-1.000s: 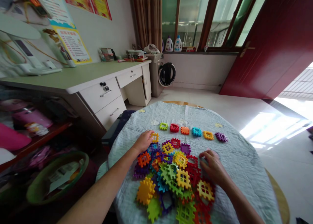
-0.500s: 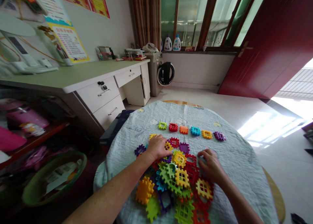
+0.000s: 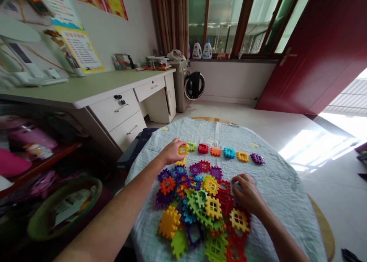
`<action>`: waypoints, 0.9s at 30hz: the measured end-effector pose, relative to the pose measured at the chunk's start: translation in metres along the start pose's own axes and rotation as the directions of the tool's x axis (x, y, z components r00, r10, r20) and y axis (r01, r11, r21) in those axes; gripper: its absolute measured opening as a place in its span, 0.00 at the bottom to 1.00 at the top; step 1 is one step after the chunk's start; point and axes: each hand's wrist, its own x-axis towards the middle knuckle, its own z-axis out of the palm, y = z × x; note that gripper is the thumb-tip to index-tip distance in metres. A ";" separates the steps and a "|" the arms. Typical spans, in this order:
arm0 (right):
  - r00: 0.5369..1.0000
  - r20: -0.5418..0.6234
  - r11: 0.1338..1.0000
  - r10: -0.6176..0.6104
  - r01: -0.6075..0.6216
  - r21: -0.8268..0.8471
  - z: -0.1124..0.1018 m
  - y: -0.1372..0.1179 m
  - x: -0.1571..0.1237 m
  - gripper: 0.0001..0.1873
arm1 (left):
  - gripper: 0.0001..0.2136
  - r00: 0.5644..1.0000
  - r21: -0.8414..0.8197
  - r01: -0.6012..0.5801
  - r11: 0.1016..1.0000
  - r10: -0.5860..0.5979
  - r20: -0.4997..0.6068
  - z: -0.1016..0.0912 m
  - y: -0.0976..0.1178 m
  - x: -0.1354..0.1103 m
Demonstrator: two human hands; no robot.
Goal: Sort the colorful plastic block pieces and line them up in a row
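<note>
Pale quilted cloth covers the round table [image 3: 282, 189], with a desk [image 3: 94, 88] and a window behind it. The left fingers [image 3: 178, 144] pinch a small yellow block [image 3: 183, 150], held just beside the green block [image 3: 191, 146] at the left end of the row [image 3: 215, 151] of six coloured pieces. Half a second ago the left hand [image 3: 171, 153] was down in the pile [image 3: 200, 208]. It has since lifted this piece out and carried it up to the row, and has not yet let go. The right hand [image 3: 249, 196] has stayed on the pile's right edge, over red pieces, with its fingers curled. Whether they grip anything I cannot tell.
</note>
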 end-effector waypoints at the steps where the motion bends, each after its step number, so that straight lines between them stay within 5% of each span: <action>1: 1.000 0.001 1.000 0.001 -0.001 -0.001 0.000 0.000 0.000 0.13 | 0.25 0.999 0.010 -0.021 1.000 0.021 0.034 -0.001 -0.005 0.002; 9: 1.000 -0.002 1.000 -0.001 0.001 -0.006 -0.001 -0.001 -0.001 0.13 | 0.21 0.929 0.188 -0.037 0.982 -0.035 0.368 0.020 -0.020 -0.001; 16: 1.000 -0.008 1.000 -0.002 0.002 -0.010 -0.001 -0.001 -0.001 0.13 | 0.21 0.904 0.190 0.000 0.982 -0.081 0.419 0.015 -0.024 0.005; 19: 1.000 -0.012 1.000 0.004 -0.004 -0.011 0.000 -0.001 -0.001 0.13 | 0.21 0.927 0.183 -0.024 0.983 -0.047 0.373 0.017 -0.017 0.009; 23: 1.000 -0.012 1.000 0.010 -0.010 -0.009 0.000 -0.001 -0.001 0.12 | 0.21 0.972 0.190 -0.051 0.980 0.005 0.233 0.030 -0.007 0.015; 27: 1.000 -0.015 1.000 0.000 -0.001 -0.003 0.001 0.001 -0.002 0.12 | 0.26 0.966 0.153 -0.010 0.988 -0.030 0.258 0.046 -0.009 0.018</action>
